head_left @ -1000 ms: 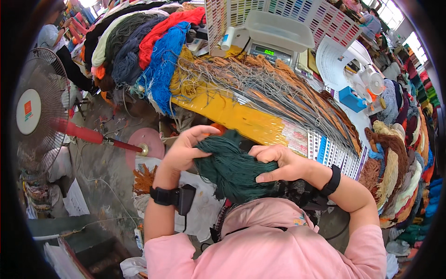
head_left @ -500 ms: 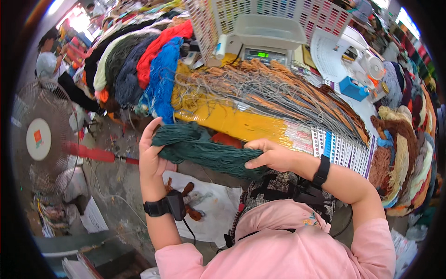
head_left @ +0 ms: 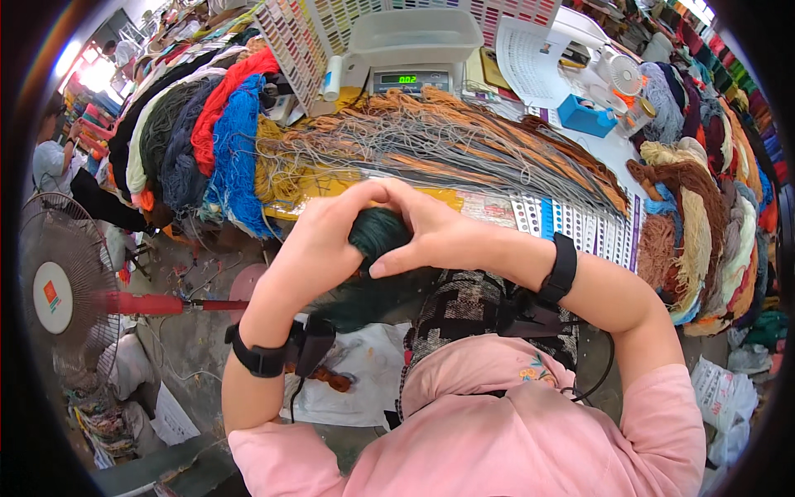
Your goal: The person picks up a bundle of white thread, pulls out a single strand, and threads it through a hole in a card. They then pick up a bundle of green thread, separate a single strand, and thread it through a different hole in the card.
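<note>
Snugly grips a dark green yarn hank [head_left: 379, 235] between left hand [head_left: 319, 240] and right hand [head_left: 435, 234], held up near the table [head_left: 614, 149]. Curls the fingers of both into a ring, nearly closed around it, with the yarn bulging through the gap and with the right thumb laid across. Perhaps also trails dark green strands [head_left: 356, 302] below the hands, though too blurred and shaded to be sure. Judging by the grip, is at the step of bunching and squeezing the hank. Calls next for a firm hold on both sides and a look for stray ends before any loosening. Farther down, shows a white sheet [head_left: 364, 373] on the floor [head_left: 195, 344]. Beyond, faces orange and grey yarn [head_left: 464, 145] spread across the table, backed by a scale [head_left: 411, 80] and a clear plastic tray [head_left: 414, 37].
</note>
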Motion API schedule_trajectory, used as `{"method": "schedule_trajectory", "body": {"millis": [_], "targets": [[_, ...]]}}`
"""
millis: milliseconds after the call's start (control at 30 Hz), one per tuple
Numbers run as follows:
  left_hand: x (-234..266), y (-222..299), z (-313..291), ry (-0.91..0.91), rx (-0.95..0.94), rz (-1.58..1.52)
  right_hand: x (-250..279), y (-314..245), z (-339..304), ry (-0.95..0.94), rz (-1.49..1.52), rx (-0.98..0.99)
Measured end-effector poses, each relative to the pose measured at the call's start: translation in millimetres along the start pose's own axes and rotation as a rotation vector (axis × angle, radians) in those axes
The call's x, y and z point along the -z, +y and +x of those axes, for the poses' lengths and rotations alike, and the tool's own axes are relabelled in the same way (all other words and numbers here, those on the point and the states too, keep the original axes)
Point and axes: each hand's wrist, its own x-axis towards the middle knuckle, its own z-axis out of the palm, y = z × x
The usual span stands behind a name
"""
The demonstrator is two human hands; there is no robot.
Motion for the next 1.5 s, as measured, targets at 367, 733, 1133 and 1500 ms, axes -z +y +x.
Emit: {"method": "schedule_trajectory", "body": {"millis": [367, 733, 1133, 1500], "targets": [[-66.7, -64.0, -44.1, -0.078, -0.067, -0.99, 30.0, -46.8, -19.5, -0.018, 0.363, -0.72], [7.1, -4.2, 21.2, 0.155, -0.436, -2.217, 37.1, -61.7, -35.9, -0.162, 0.002, -0.564], [121.9, 39.5, 63.3, -0.176, -0.217, -1.489, 35.8, -29.8, -49.8, 0.017, -0.692, -0.087], [92.9, -4.8, 35.9, 0.502, -0.084, -1.287, 130.1, -41.8, -135.0, 0.855, 0.334, -0.003]]}}
